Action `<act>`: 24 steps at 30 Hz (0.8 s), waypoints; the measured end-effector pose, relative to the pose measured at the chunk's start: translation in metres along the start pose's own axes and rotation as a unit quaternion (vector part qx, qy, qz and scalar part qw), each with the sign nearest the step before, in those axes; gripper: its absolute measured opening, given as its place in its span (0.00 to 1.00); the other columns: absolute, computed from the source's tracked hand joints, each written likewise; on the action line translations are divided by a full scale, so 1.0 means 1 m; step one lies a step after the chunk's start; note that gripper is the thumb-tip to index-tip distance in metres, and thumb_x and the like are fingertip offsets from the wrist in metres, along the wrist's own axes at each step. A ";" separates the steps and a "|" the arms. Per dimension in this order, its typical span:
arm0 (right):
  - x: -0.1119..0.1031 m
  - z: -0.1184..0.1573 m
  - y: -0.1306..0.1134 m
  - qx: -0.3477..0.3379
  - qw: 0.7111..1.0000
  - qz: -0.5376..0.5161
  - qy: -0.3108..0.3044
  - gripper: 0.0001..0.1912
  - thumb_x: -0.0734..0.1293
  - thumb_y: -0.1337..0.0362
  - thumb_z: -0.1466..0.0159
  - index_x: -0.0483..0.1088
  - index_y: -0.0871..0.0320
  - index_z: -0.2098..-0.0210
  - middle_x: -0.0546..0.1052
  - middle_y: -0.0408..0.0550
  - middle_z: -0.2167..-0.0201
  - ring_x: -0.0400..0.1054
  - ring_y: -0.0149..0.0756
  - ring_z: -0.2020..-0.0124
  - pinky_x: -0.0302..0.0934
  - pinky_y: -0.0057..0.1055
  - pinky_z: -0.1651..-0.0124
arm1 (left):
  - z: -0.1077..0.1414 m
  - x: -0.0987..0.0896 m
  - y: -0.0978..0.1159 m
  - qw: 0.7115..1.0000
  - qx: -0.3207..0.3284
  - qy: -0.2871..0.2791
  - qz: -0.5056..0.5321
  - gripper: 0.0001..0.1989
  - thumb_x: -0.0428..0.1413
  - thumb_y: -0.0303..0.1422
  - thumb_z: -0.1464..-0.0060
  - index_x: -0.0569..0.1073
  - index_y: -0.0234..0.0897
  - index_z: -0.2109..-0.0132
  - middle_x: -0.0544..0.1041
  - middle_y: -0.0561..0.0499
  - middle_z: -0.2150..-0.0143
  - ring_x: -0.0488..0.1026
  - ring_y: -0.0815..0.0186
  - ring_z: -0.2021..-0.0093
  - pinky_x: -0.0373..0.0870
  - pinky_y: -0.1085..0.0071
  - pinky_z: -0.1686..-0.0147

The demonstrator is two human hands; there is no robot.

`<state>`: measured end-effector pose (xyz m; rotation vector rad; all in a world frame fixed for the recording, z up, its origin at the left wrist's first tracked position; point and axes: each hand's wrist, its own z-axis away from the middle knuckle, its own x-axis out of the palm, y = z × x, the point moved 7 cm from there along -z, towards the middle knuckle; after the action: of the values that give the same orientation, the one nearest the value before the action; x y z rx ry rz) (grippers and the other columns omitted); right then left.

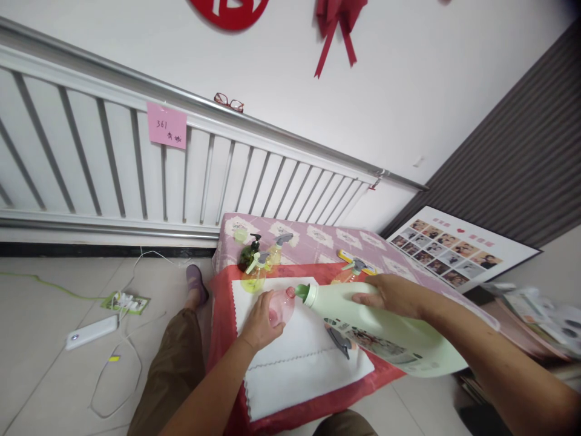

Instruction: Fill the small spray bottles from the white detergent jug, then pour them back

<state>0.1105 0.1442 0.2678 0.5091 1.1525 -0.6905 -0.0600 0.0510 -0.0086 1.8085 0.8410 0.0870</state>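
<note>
My left hand (262, 324) is wrapped round a small clear pink bottle (282, 307), its neck uncapped and tilted to the right. My right hand (385, 295) grips a large pale green detergent jug (381, 324) that lies nearly level. The jug's green spout (302, 292) meets or almost meets the pink bottle's mouth; whether liquid flows I cannot tell. Beneath the jug a grey spray head (339, 344) rests on a white cloth (304, 378). An orange-tinted spray bottle (347, 274) stands behind the jug, partly hidden by it.
At the table's back left stand a yellow-green spray bottle (254, 278), a dark green pump bottle (249, 254) and a pale yellow spray bottle (275, 254). A red cloth (222, 303) covers the table's near part. Cables and a power strip (124, 301) lie on the floor at left.
</note>
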 end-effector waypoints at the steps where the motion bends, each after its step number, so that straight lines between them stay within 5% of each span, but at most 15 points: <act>1: 0.000 -0.001 0.001 0.002 1.000 0.003 -0.001 0.23 0.61 0.42 0.40 0.70 0.57 0.68 0.80 0.56 0.66 0.73 0.49 0.65 0.62 0.38 0.63 | 0.000 0.000 -0.001 1.000 0.000 0.000 -0.001 0.44 0.61 0.31 0.58 0.53 0.39 0.34 0.64 0.39 0.37 0.62 0.49 0.36 0.61 0.51 0.35; 24: 0.003 -0.002 0.004 0.005 1.000 0.008 -0.005 0.23 0.61 0.42 0.40 0.70 0.56 0.66 0.81 0.56 0.64 0.74 0.49 0.63 0.62 0.38 0.62 | 0.001 0.001 -0.001 1.000 0.003 0.005 0.000 0.43 0.61 0.31 0.58 0.54 0.37 0.34 0.64 0.38 0.37 0.62 0.49 0.36 0.61 0.51 0.36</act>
<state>0.1126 0.1476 0.2645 0.5233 1.1353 -0.6849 -0.0598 0.0513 -0.0103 1.8147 0.8493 0.0949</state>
